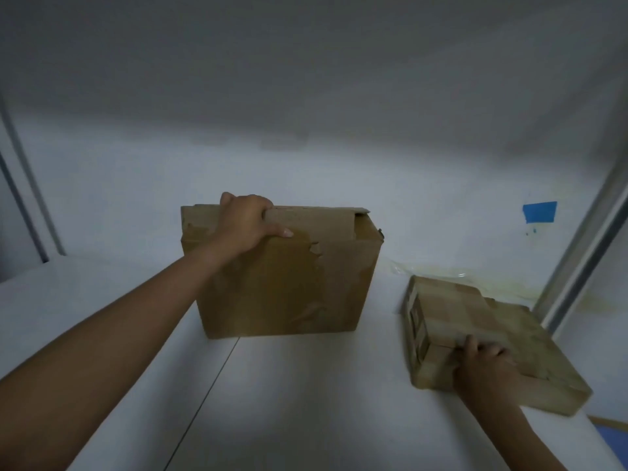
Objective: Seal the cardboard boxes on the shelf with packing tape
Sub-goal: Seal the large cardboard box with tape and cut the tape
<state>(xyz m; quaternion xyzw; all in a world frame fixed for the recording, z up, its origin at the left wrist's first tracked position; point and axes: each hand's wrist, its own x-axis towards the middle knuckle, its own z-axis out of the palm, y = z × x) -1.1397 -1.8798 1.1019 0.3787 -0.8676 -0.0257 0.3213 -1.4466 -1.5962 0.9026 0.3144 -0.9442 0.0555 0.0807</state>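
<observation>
A tall brown cardboard box (289,280) stands upright in the middle of the white shelf (299,396), its front face scuffed and a top flap slightly raised at the right. My left hand (246,222) grips its top left edge, fingers curled over the rim and thumb on the front. A flat cardboard box (503,331) with many tape strips lies at the right, its near corner past the shelf's edge. My right hand (482,365) grips its near left part, fingers curled over the top. No tape roll is in view.
A white wall rises behind the shelf, with a blue tape patch (539,212) at the right. Metal shelf posts stand at the left (30,198) and right (584,256). A clear plastic sheet (458,271) lies behind the flat box. A seam (210,385) runs across the shelf.
</observation>
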